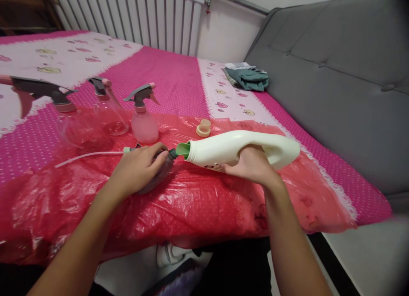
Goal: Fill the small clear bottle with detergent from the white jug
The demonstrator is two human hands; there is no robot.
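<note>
My right hand (251, 163) is wrapped round the handle of a cream detergent jug (220, 147), which is tipped onto its side with its mouth to the left. A green spout (183, 149) in that mouth meets or nearly meets the dark neck of a small see-through bottle (161, 174). Closed round this bottle, my left hand (140, 166) keeps it tilted toward the jug and hides much of it. Just behind the left hand lies a thin white tube (91, 156) with a pale green end piece. Whether liquid flows cannot be seen.
Three spray bottles with grey and pink triggers, the nearest one (145, 125) holding cloudy liquid, stand at the left. A yellowish cap (203, 128) sits behind the jug. Red plastic sheeting (198, 202) covers the bed's front. Folded clothes (249, 77) lie by the grey headboard (335, 74).
</note>
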